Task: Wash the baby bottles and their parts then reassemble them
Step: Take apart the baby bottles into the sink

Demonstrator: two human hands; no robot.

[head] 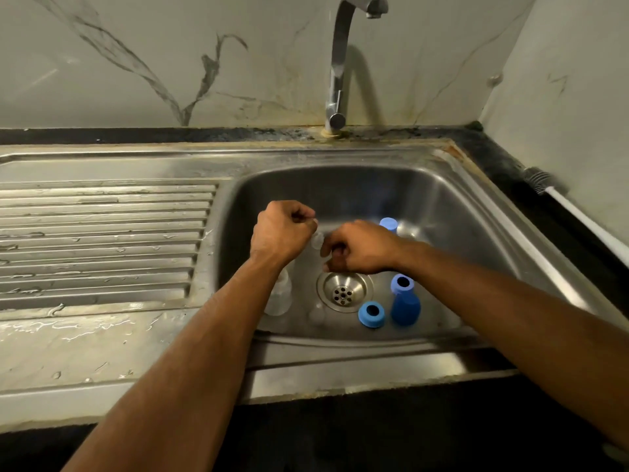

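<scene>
Both hands hover over the steel sink basin (442, 212). My left hand (282, 233) is curled and pinches a small clear teat (317, 240) near its fingertips. My right hand (360, 248) is curled just right of the teat, its fingers at the teat's side. A clear bottle (279, 296) stands under my left forearm. Another clear teat (316, 313) sits near the drain (343, 291). A blue ring (371, 314) and a blue bottle (404, 299) with an open neck stand at the front right. Behind my right hand stands a blue cap (389, 224).
A chrome tap (340, 69) rises behind the basin with no water running. A wet ribbed draining board (102, 240) lies to the left. A bottle brush (544, 180) with a white handle rests on the dark counter at the right wall.
</scene>
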